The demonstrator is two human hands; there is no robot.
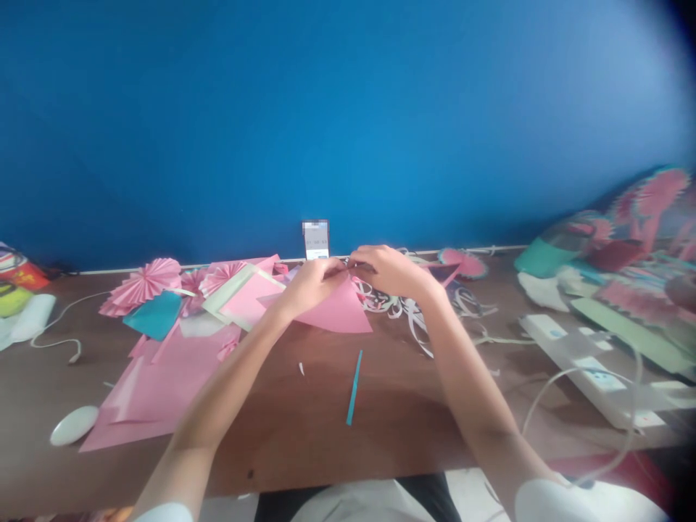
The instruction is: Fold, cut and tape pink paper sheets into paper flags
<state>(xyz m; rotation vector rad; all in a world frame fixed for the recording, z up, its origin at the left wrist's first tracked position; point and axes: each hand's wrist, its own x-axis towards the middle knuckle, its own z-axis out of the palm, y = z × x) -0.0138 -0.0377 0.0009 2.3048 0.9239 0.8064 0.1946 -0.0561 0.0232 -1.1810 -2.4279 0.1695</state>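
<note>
My left hand [312, 284] and my right hand [387, 270] meet over the far middle of the brown table [304, 428]. Both are closed in a pinch on the top edge of a pink paper sheet [341, 313], which hangs down from the fingers as a triangle onto the table. A thin teal paper strip [354, 377] lies on the table in front of the hands. A small phone [316, 239] leans upright against the blue wall just behind the hands.
Flat pink sheets [157, 384], pink pleated fans [146, 281] and a teal piece [155, 315] lie at left. A white oval object [75, 424] sits near the left front edge. White paper strips [418, 312] curl beside my right hand. A white power strip [592, 370] and finished fans [641, 217] fill the right.
</note>
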